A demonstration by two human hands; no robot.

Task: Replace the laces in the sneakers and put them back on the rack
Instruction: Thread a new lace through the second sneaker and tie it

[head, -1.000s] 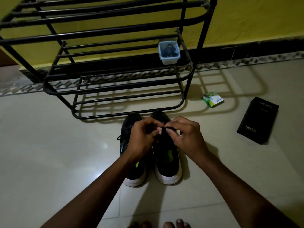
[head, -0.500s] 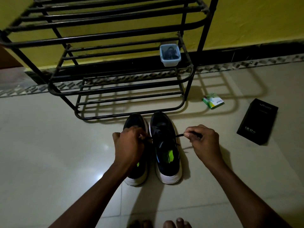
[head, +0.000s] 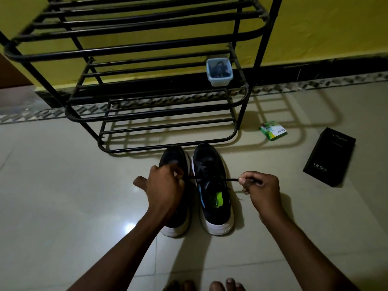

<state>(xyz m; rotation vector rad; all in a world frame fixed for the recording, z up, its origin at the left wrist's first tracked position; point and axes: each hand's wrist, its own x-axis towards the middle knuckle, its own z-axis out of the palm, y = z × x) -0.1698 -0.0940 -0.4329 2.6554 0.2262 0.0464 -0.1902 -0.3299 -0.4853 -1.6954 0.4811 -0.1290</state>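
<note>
- "vivo", printed faintly near the far end of the black box (head: 329, 157).
- "120", in pale digits near the close end of the same box, followed by a small mark too tiny to read.
- "Odonil", printed slantwise on the white part of the green-and-white packet (head: 273, 130).

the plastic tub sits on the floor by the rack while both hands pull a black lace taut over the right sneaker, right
Not the floor: the head view shows the plastic tub on a shelf of the rack. The lace part is right.
</note>
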